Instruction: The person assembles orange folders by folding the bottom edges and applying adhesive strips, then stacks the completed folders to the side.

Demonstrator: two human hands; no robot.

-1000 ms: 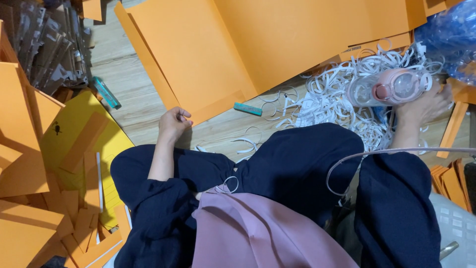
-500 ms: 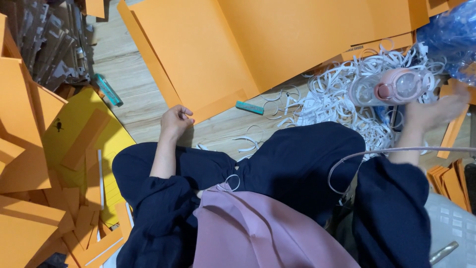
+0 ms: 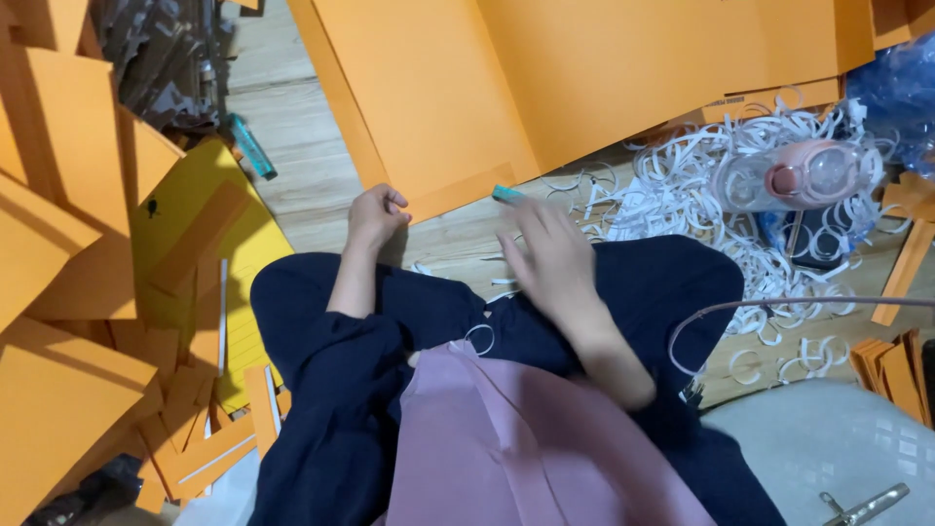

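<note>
I sit cross-legged on a wooden floor in dark trousers. My left hand [image 3: 375, 216] rests on the floor with its fingers curled, and I see nothing in it. It touches the near edge of a large orange card sheet [image 3: 584, 78]. My right hand [image 3: 547, 255] is blurred over my knees, fingers apart and empty. Its fingertips are just short of a small teal tool [image 3: 506, 195] lying at the sheet's edge.
A pile of white paper strips [image 3: 701, 195] lies to the right, with a clear bottle with a pink lid [image 3: 799, 175] on it. Folded orange pieces [image 3: 68, 244] and a yellow sheet [image 3: 243, 263] crowd the left. There is also a teal pen-like item [image 3: 251, 146] and a metal clip [image 3: 862, 507].
My right hand has swung left, from beside the bottle on the strip pile to over my knees near the teal tool. My left hand has stayed put.
</note>
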